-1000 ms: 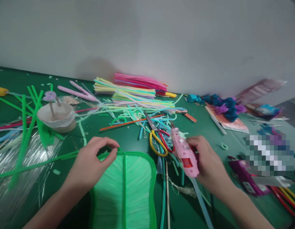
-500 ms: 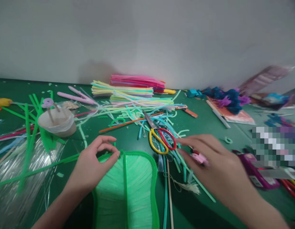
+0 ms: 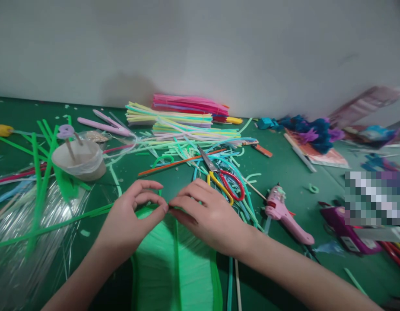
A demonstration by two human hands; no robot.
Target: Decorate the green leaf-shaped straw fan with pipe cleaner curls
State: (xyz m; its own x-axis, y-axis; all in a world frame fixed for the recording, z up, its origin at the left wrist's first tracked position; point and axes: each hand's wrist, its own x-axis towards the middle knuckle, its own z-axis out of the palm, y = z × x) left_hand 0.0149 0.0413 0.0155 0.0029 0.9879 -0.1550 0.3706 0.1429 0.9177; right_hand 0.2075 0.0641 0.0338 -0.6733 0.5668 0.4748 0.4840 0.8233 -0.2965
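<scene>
Has smooth, bare skin throughout the visible length. On the left hand [image 3: 130, 216], well short of the far edge of the table [image 3: 284, 175], has slim fingers [image 3: 148, 185], a straight thumb [image 3: 151, 220] and a rounded back narrowing to a slender left wrist [image 3: 103, 246]. Broadens gently from there into a bare left forearm [image 3: 80, 276] of plain outline, cut off by the lower border of the view. On the right hand [image 3: 214, 216], has similarly slender fingers and a smooth, flattish back, tapering to a narrow right wrist [image 3: 248, 239]. Lengthens into a slim, bare right forearm [image 3: 300, 265], widening slightly toward the elbow.
</scene>
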